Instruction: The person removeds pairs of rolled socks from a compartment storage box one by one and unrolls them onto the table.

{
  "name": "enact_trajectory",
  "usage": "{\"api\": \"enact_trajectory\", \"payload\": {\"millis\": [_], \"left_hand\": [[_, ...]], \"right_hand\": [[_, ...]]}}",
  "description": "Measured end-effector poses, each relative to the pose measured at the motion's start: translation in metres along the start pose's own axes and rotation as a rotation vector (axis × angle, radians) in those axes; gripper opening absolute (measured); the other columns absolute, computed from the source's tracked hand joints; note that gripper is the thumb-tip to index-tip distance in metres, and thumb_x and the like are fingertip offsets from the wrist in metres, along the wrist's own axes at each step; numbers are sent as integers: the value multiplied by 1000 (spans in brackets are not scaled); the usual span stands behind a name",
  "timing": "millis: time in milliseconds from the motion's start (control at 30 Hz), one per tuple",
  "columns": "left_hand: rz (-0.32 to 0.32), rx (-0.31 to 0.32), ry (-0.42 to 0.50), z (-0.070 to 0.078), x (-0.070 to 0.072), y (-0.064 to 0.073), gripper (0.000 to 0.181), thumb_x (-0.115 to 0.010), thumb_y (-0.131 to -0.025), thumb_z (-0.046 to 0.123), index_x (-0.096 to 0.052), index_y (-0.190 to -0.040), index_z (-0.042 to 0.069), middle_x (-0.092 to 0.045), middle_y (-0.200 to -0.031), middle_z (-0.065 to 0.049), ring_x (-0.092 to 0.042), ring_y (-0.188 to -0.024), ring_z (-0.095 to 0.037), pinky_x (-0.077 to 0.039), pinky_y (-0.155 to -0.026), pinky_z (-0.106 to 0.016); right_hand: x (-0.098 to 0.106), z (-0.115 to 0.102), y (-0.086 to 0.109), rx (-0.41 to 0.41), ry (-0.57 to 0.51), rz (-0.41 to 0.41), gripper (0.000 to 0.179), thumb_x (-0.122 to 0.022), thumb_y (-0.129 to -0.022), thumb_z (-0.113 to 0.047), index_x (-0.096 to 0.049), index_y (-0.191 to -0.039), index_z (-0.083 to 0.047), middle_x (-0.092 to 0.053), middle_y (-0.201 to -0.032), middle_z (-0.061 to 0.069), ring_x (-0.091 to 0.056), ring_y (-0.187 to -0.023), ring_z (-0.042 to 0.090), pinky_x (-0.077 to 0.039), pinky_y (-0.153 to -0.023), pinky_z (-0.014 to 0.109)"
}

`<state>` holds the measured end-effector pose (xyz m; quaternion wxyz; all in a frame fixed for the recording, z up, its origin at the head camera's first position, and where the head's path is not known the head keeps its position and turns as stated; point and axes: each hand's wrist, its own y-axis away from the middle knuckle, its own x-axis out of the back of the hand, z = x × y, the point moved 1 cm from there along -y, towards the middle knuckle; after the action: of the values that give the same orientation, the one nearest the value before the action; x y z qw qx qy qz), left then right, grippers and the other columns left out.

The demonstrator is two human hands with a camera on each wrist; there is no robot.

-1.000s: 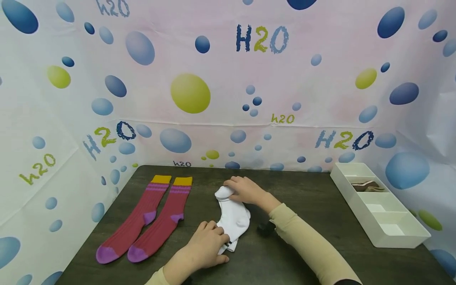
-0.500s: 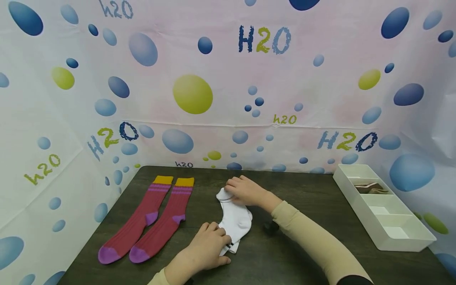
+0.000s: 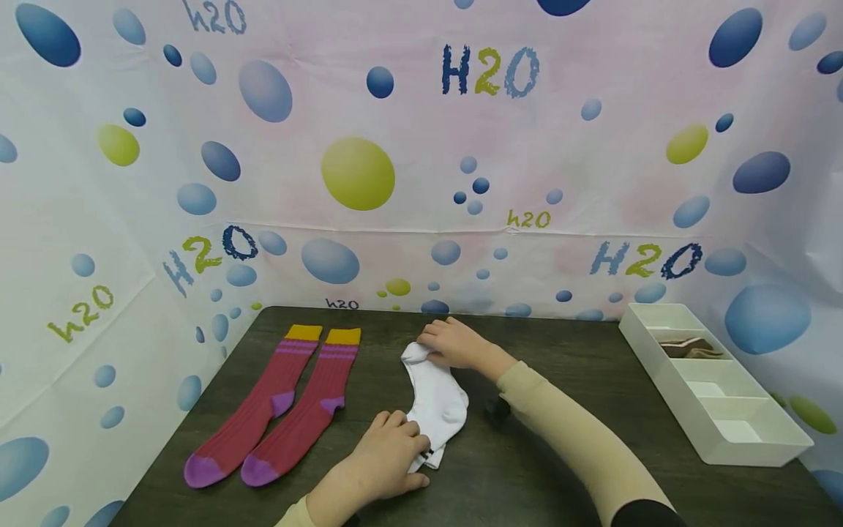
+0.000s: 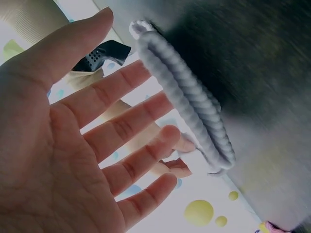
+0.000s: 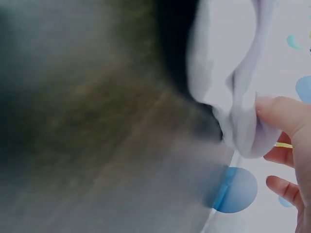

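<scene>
Thumb and fingers of the right hand (image 3: 461,344) pinch the toe end of the white socks (image 3: 440,406); the left hand (image 3: 385,455) touches the cuff end, its fingers loosely extended and thumb apart. The white socks are mid-surface (image 3: 514,479). Red socks (image 3: 309,417) lie toward the left edge; a compartmented white tray (image 3: 677,395), holding something brown (image 3: 691,348), stands along the right.

My wrist feed shows me the right hand (image 5: 301,141) pinching an end of the white sock (image 5: 218,53), with blurred dark tabletop (image 5: 97,111) and spotted backdrop (image 5: 257,213) beyond.
</scene>
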<state>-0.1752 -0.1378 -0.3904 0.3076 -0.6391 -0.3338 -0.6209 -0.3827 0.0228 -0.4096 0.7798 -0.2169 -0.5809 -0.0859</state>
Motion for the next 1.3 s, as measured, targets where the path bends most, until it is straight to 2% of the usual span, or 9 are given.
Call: {"api": "enact_trajectory", "payload": {"millis": [133,367,533,700,900,967,1067,1167,1300], "left_hand": [[13,-3,0,-1,0,0,33,-73,-77,56,-67,-96,30,-60,-91,12,-51,-97,-14,-40,-88,-39],[41,-12,-21,0,-1,0,31,-73,-77,56,-66,-92,29,-58,-87,13,-51,-94,-12,-40,-86,-36],[43,-16,-18,0,-1,0,31,-73,-77,56,-66,-92,30,-58,-87,13,-51,-94,-12,-40,-86,-36],[31,-17,-8,-1,0,-1,32,-73,-77,56,-67,-95,30,-59,-89,13,-51,-94,-12,-41,-86,-37],[33,-14,-9,-1,0,0,32,-73,-77,56,-68,-96,30,-59,-89,13,-51,-94,-13,-41,-86,-37],[37,-17,-11,-1,0,0,32,-73,-77,56,-68,-96,30,-59,-89,12,-51,-94,-13,-41,-86,-37],[42,-19,-13,-1,-1,0,33,-73,-77,56,-68,-96,30,-60,-91,12,-52,-94,-13,-41,-86,-37],[41,-17,-18,-1,-1,0,33,-73,-77,57,-68,-97,30,-60,-91,12,-52,-95,-13,-42,-86,-37],[41,-17,-26,0,-2,-1,34,-73,-77,57,-68,-97,30,-60,-90,12,-52,-93,-12,-42,-85,-37]], "right_hand": [[-4,7,-6,-38,-31,11,25,-63,-95,-31,-66,-116,-18,-66,-109,-1,-61,-99,17,-49,-80,35],[-8,14,-8,-135,-2,27,21,-63,-94,-34,-69,-108,-20,-65,-100,-1,-59,-89,18,-46,-73,36],[-10,14,-3,-171,-36,39,27,-63,-94,-36,-67,-113,-18,-64,-103,0,-59,-89,19,-45,-74,37],[-2,12,4,-118,-50,64,33,-62,-95,-34,-62,-123,-18,-62,-113,1,-59,-97,19,-46,-76,37],[9,4,14,101,160,158,38,-70,-90,-31,-60,-125,-19,-60,-123,2,-59,-110,19,-48,-81,37],[11,1,18,164,229,125,42,-66,-92,-36,-57,-130,-21,-58,-131,1,-56,-120,19,-48,-89,38],[10,-2,22,218,259,30,51,-55,-97,-46,-50,-141,-22,-50,-146,-1,-46,-135,18,-43,-102,42],[6,-4,23,226,204,-60,56,-45,-99,-52,-43,-148,-24,-40,-155,0,-36,-145,20,-36,-111,48],[0,-5,21,178,108,-166,58,-35,-101,-55,-35,-152,-27,-27,-161,0,-24,-150,21,-26,-117,51]]}}
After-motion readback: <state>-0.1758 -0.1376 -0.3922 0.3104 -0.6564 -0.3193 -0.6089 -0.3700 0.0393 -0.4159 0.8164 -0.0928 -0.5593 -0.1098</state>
